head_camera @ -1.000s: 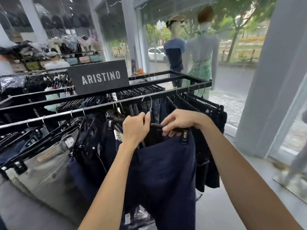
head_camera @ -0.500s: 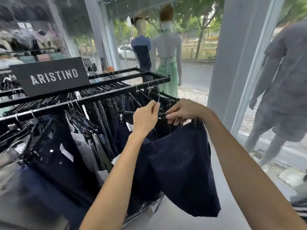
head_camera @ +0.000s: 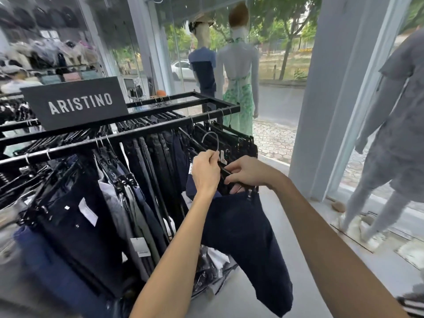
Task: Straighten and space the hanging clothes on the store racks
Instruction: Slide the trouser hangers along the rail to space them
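The ARISTINO sign sits atop the rack, with dark trousers crowding its front rail. My left hand grips the hanger at its hook, clear of the rail. My right hand pinches its bar, navy shorts dangling beneath. A grey mannequin stands at right.

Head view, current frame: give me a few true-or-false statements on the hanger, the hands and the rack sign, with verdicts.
1. The hook of the hanger is looped over the front rail. False: the hook is free in the air below the rail, and the hanger is carried only by the hands.
2. Both the left hand and the right hand grip the hanger. True.
3. A dark navy garment hangs from the hanger. True.
4. The sign on the rack reads LEVIS. False: it reads ARISTINO.
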